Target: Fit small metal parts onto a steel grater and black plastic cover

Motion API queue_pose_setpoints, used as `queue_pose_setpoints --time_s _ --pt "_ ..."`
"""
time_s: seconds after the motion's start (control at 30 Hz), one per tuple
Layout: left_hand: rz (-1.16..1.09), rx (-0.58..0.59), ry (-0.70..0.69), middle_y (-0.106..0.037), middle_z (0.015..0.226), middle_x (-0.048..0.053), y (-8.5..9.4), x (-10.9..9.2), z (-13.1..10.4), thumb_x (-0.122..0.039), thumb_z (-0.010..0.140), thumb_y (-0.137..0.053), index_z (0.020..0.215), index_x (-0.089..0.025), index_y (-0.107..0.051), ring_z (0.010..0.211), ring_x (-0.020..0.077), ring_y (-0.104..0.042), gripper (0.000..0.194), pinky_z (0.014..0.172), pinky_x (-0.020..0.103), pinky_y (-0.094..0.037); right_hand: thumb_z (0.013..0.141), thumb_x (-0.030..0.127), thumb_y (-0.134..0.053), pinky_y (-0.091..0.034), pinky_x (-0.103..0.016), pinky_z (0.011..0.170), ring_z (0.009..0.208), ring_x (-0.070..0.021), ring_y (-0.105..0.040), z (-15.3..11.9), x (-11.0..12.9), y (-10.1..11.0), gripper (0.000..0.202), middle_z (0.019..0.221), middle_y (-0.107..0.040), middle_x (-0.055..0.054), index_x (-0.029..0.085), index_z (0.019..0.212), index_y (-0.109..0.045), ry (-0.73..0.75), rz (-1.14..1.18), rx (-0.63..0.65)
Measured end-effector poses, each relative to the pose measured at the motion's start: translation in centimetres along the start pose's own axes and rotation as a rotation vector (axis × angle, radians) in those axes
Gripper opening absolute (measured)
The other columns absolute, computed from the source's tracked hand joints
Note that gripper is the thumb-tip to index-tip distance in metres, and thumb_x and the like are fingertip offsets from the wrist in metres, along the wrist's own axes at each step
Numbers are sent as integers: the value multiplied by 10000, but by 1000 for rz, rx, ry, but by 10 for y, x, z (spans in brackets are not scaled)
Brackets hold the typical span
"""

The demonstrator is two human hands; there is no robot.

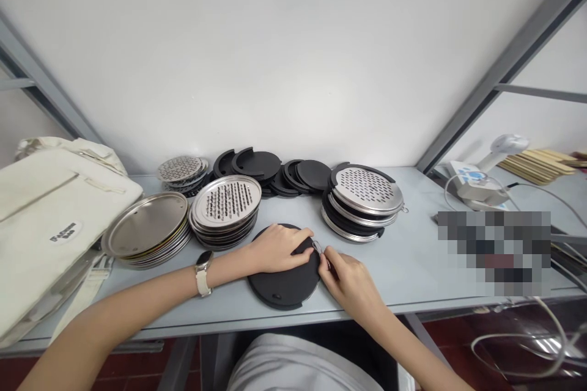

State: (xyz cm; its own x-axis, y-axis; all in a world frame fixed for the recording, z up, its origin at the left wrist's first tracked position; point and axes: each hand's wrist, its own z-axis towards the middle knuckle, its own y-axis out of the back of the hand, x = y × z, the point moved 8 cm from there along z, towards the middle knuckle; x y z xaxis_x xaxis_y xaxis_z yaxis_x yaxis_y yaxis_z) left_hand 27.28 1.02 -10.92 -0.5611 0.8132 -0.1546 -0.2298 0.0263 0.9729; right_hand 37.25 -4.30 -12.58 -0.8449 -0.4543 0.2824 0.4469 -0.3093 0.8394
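Observation:
A round black plastic disc (pixel 279 287) lies flat on the table in front of me. My left hand (pixel 277 248) holds it down from above, with index finger and thumb stretched toward its right edge. At that edge sits a small metal wire loop (pixel 317 247), close to my left fingertips. The thumb and fingers of my right hand (pixel 346 275) are pinched together on the loop; part of it is hidden by them. Just behind stand a stack of grater discs (pixel 229 203) and, to the right, a stack of black-rimmed graters (pixel 367 189).
Steel plates (pixel 149 226) are piled at left, beside a cream bag (pixel 55 220). More black discs (pixel 261 165) and perforated plates (pixel 181 170) lie by the wall. Far right are a white scanner (pixel 504 146) on its stand, cables and wooden boards (pixel 532 168).

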Motion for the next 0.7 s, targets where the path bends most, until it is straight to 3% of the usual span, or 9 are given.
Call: queue_pose_setpoints --time_s 0.7 --pt "6 12 -15 -694 798 40 0 -1 -1 -350 941 -444 1164 -194 -486 736 241 -692 275 627 289 -467 987 279 -317 -311 -229 440 429 -155 -529 4 -13 -7 232 540 -532 25 223 818 -466 -135 103 81"
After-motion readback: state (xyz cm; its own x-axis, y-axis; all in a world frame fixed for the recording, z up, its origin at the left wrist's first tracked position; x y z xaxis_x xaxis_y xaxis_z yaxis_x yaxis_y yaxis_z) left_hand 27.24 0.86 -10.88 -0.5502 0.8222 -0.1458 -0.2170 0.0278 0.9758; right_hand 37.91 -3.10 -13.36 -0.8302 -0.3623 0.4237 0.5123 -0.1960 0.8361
